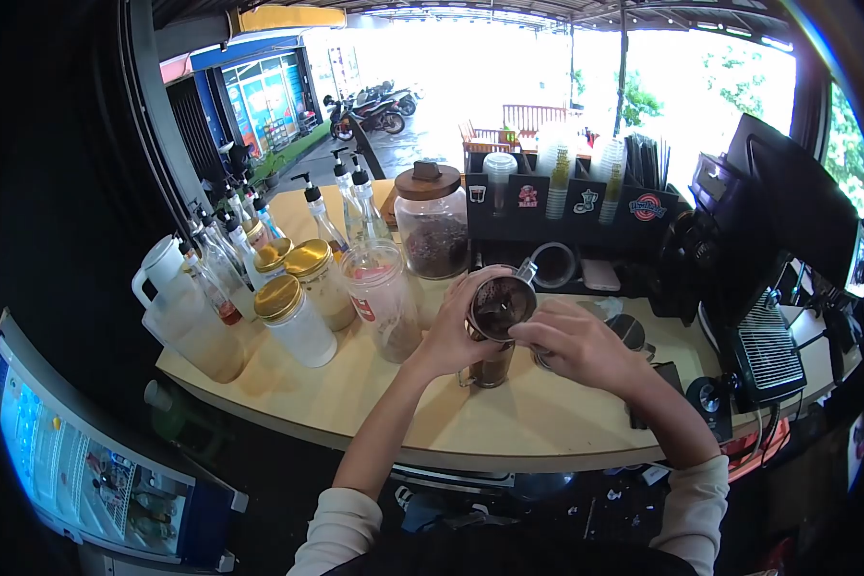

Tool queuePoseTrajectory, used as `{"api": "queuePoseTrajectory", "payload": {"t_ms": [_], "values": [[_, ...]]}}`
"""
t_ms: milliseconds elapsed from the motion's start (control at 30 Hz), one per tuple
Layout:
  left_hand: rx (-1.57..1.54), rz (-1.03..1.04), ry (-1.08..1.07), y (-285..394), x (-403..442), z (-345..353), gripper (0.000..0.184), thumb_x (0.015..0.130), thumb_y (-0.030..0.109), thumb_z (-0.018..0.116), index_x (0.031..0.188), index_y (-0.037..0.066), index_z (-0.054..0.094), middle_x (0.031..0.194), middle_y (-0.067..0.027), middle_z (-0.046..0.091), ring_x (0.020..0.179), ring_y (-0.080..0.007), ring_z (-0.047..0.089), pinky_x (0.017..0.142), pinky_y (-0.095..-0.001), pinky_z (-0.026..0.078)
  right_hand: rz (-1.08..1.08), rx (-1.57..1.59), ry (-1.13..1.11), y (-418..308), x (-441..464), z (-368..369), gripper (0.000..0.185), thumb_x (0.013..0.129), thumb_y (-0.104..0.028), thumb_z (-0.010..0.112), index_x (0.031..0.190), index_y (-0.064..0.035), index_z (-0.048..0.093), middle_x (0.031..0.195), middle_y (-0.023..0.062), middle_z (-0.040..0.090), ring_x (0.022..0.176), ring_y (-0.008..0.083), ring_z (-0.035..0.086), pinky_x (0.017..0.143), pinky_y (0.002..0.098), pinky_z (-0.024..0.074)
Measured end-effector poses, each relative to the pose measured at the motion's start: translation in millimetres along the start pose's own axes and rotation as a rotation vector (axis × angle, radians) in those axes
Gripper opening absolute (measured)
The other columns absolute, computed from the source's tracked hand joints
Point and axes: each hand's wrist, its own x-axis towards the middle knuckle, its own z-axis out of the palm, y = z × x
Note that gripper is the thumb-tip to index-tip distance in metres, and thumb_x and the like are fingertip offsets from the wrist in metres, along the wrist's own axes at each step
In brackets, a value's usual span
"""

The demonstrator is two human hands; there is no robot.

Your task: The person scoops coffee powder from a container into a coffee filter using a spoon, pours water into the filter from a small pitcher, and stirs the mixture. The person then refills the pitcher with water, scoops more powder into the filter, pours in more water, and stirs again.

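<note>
Head view: left hand (456, 326) clamps its fingers around the left side of a metal cup (502, 305), dark contents inside, mouth facing the camera. Right hand (586, 346) has fingers curled and bunched at the cup's near right rim; cannot tell if they pinch anything. Cup is above a glass mug (491, 371) with brown contents, near the middle of the wooden counter (432, 422); contact between the two is unclear.

Left of the hands: tall clear jar (382, 305) with red label, two gold-lidded jars (300, 322), cloudy plastic pitcher (197, 331) at far left, pump bottles (326, 221) behind. Wooden-lidded glass jar (434, 230), dark contents, on the far side. Black cup organizer (547, 223) with stacked plastic cups (558, 168) beyond; phone (601, 276) lies in front of it. Black machine (770, 336) with slotted tray at right.
</note>
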Motion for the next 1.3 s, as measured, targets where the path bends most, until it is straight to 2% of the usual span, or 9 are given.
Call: {"api": "queuePoseTrajectory", "payload": {"t_ms": [67, 167, 300, 400, 467, 567, 867, 1067, 1300], "values": [[0.001, 0.016, 0.003, 0, 0, 2, 0.081, 0.059, 0.013, 0.081, 0.131, 0.014, 0.045, 0.13, -0.0077, 0.051, 0.122, -0.0291, 0.046, 0.109, -0.0416, 0.03, 0.083, -0.008, 0.015, 3, -2, -2, 0.028, 0.074, 0.003, 0.066, 0.1, -0.0042, 0.059, 0.079, 0.0083, 0.058, 0.078, 0.0258, 0.057, 0.069, 0.0362, 0.0469], [-0.056, -0.013, 0.043, 1, -1, 3, 0.081, 0.059, 0.012, 0.08, 0.132, 0.014, 0.045, 0.131, -0.0077, 0.051, 0.122, -0.0289, 0.046, 0.107, -0.0409, 0.033, 0.336, 0.205, 0.095, 3, -1, 0, 0.014, 0.085, -0.003, 0.064, 0.098, -0.002, 0.058, 0.086, 0.011, 0.06, 0.083, 0.027, 0.058, 0.07, 0.0353, 0.0468], [-0.058, -0.002, 0.074, -4, -3, 5, 0.081, 0.06, 0.008, 0.079, 0.132, 0.014, 0.044, 0.131, -0.0072, 0.05, 0.124, -0.0284, 0.046, 0.106, -0.0395, 0.036, 0.258, 0.245, 0.082, 3, -2, 7, 0.014, 0.085, -0.003, 0.063, 0.098, -0.0016, 0.058, 0.088, 0.0125, 0.06, 0.082, 0.0281, 0.058, 0.073, 0.0365, 0.0463], [-0.058, 0.0, 0.095, -8, -4, 6, 0.081, 0.06, 0.006, 0.079, 0.132, 0.013, 0.044, 0.131, -0.0076, 0.05, 0.125, -0.0276, 0.046, 0.106, -0.0384, 0.037, 0.361, 0.278, 0.178, 4, -4, 7, 0.013, 0.086, -0.003, 0.061, 0.099, -0.0011, 0.058, 0.088, 0.0135, 0.059, 0.082, 0.0292, 0.058, 0.076, 0.0376, 0.0458], [-0.064, 0.0, 0.105, -8, -4, 6, 0.08, 0.06, 0.005, 0.079, 0.132, 0.012, 0.044, 0.131, -0.008, 0.05, 0.124, -0.0267, 0.046, 0.105, -0.0377, 0.038, 0.476, 0.388, 0.027, -2, -4, 3, 0.011, 0.088, -0.002, 0.057, 0.099, -0.0006, 0.058, 0.088, 0.0136, 0.06, 0.083, 0.0287, 0.058, 0.076, 0.0368, 0.0455], [-0.09, 0.024, 0.131, -7, -4, 8, 0.079, 0.061, 0.004, 0.078, 0.132, 0.01, 0.043, 0.131, -0.0094, 0.05, 0.123, -0.0247, 0.049, 0.105, -0.0362, 0.039, 0.387, 0.354, 0.205, 9, -11, 12, 0.01, 0.089, -0.003, 0.056, 0.098, -0.0001, 0.059, 0.086, 0.0132, 0.06, 0.081, 0.0263, 0.058, 0.075, 0.0354, 0.0454], [-0.161, 0.067, 0.249, -6, -6, 15, 0.078, 0.062, 0.004, 0.079, 0.131, 0.007, 0.043, 0.131, -0.0109, 0.05, 0.122, -0.0244, 0.05, 0.105, -0.0353, 0.039, 0.401, 0.424, 0.168, 7, -16, 10, 0.009, 0.091, -0.003, 0.054, 0.097, 0.0008, 0.059, 0.085, 0.0121, 0.061, 0.08, 0.0234, 0.06, 0.073, 0.0341, 0.0468], [-0.053, 0.037, 0.217, -10, -6, 17, 0.079, 0.06, 0.007, 0.08, 0.13, 0.01, 0.044, 0.131, -0.0095, 0.051, 0.124, -0.027, 0.048, 0.107, -0.0384, 0.035, 0.44, 0.375, 0.21, 9, -9, 15, 0.012, 0.093, -0.006, 0.053, 0.1, 0.001, 0.059, 0.084, 0.0123, 0.062, 0.079, 0.0213, 0.064, 0.073, 0.0305, 0.0487], [0.058, 0.037, 0.136, -5, -5, 7, 0.079, 0.063, 0.017, 0.079, 0.133, 0.014, 0.042, 0.133, -0.0064, 0.051, 0.126, -0.0268, 0.046, 0.113, -0.0481, 0.018, 0.549, 0.458, 0.236, 16, -12, 15, 0.012, 0.093, -0.008, 0.053, 0.099, 0.0003, 0.06, 0.084, 0.0117, 0.065, 0.078, 0.0196, 0.066, 0.074, 0.0303, 0.0495]]}}
